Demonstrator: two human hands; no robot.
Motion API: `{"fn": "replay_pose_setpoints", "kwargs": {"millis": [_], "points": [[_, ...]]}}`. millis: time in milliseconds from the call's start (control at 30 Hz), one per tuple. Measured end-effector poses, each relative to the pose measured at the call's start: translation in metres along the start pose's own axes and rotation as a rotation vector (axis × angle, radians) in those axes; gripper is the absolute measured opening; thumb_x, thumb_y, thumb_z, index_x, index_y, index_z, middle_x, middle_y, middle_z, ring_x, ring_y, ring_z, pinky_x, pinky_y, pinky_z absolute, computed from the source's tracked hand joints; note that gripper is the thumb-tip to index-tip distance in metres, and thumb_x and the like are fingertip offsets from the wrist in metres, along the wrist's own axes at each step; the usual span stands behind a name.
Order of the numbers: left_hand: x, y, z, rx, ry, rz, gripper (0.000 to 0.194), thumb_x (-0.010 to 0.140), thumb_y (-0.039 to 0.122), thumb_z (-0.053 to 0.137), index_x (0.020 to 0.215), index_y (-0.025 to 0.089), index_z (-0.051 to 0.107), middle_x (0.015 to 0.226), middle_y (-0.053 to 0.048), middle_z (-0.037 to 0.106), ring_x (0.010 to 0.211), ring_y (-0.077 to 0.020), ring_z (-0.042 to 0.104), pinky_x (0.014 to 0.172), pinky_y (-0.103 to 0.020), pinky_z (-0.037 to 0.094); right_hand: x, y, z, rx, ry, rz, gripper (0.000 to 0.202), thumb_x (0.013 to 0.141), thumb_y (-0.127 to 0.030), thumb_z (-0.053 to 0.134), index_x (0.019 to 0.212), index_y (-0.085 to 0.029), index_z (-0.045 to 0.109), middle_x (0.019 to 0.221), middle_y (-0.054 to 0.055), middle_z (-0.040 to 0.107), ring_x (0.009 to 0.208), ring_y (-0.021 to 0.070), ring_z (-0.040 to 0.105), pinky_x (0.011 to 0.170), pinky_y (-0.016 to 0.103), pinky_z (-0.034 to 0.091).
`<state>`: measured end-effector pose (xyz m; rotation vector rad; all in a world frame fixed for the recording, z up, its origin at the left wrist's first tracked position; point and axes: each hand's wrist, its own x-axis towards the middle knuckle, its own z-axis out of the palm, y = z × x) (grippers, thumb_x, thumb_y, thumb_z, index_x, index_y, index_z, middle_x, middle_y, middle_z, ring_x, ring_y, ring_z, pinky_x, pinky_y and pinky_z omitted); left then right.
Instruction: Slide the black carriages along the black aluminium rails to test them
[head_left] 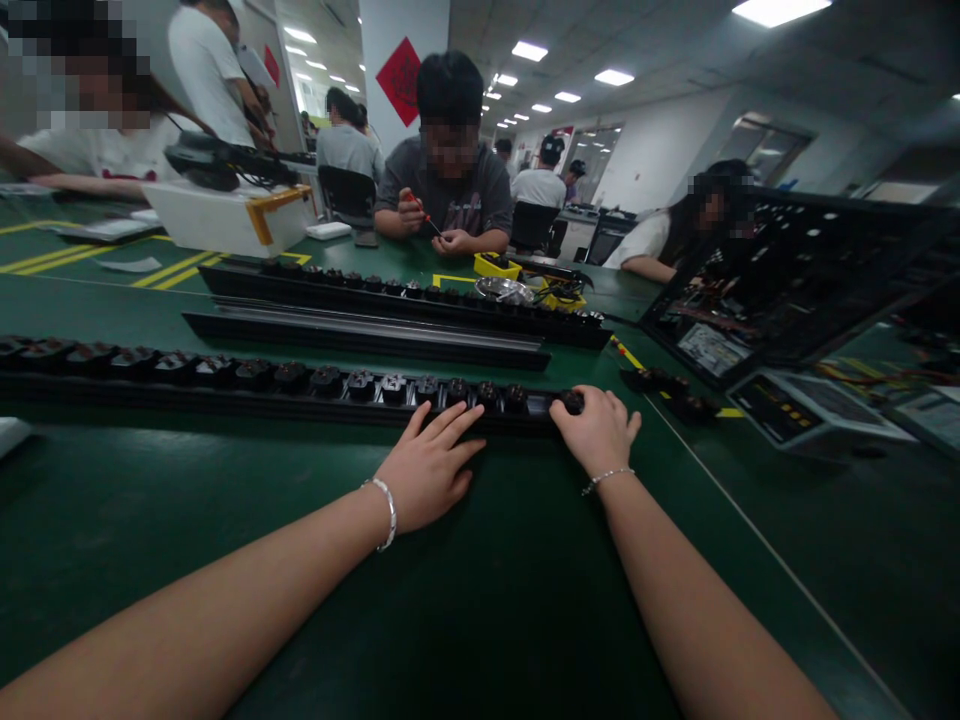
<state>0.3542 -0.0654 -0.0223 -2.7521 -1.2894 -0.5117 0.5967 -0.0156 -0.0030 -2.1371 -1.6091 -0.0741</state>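
Note:
A long black rail (337, 400) lies across the green table, with a row of black socket modules (326, 380) seated along it. My left hand (431, 470) rests its spread fingers on the rail's near edge, below the right part of the row, and grips nothing. At the rail's right end my right hand (598, 425) is closed around a single black socket module (572, 401), its thumb and fingers at either side. A stretch of bare channel shows between that module and the row. My right fingers partly hide the module.
Beyond lie a black strip (367, 335) and another module-filled rail (405, 290). A metal bowl (504, 290) and a yellow bin (496, 266) stand behind. To the right are an open black case (795, 280) and a power supply box (802, 410). Opposite, a person holds a red screwdriver (420, 207).

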Motion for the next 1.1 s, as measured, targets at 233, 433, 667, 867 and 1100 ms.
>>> {"fn": "replay_pose_setpoints", "kwargs": {"millis": [233,433,667,867,1100], "points": [[0.0001,0.0,-0.0006,-0.001,0.0,0.001,0.038,0.085,0.03,0.046,0.123,0.029,0.053,0.151,-0.002,0.026,0.138,-0.0246,0.022,0.111,-0.055,0.013,-0.0004,-0.0008,-0.0009,-0.007,0.012,-0.006,0.04,0.076,-0.043,0.044,0.105,-0.02,0.059,0.114,0.01,0.059,0.122,0.0308,0.038,0.103,0.061,0.013],[-0.0002,-0.0002,0.0001,0.003,0.007,0.005,0.037,0.085,0.031,0.047,0.122,0.029,0.054,0.15,-0.002,0.027,0.138,-0.0243,0.022,0.111,-0.055,0.014,0.0001,-0.0015,-0.0006,0.002,0.035,-0.007,0.037,0.076,-0.039,0.044,0.103,-0.019,0.06,0.112,0.01,0.059,0.118,0.0292,0.042,0.104,0.059,0.015],[-0.0005,-0.0003,0.0006,-0.004,0.018,0.002,0.036,0.084,0.031,0.047,0.119,0.029,0.055,0.15,-0.002,0.027,0.137,-0.0245,0.023,0.111,-0.054,0.013,0.0012,0.0027,-0.0013,-0.011,0.02,0.003,0.038,0.075,-0.043,0.044,0.102,-0.022,0.06,0.117,0.008,0.056,0.123,0.0324,0.035,0.102,0.066,0.01],[-0.0004,-0.0012,0.0013,-0.013,0.016,0.003,0.037,0.084,0.03,0.047,0.121,0.029,0.054,0.151,-0.002,0.026,0.138,-0.0243,0.022,0.111,-0.054,0.013,0.0007,0.0031,-0.0057,0.018,-0.062,0.064,0.043,0.076,-0.047,0.042,0.11,-0.025,0.057,0.129,0.008,0.049,0.129,0.0366,0.027,0.096,0.073,0.012],[0.0001,-0.0029,0.0021,-0.018,-0.011,-0.001,0.037,0.085,0.031,0.046,0.122,0.029,0.053,0.151,-0.002,0.025,0.139,-0.0235,0.019,0.11,-0.056,0.014,0.0018,0.0024,-0.0056,0.031,-0.054,0.078,0.039,0.076,-0.045,0.042,0.107,-0.026,0.057,0.128,0.005,0.051,0.129,0.0347,0.028,0.096,0.071,0.019]]}}
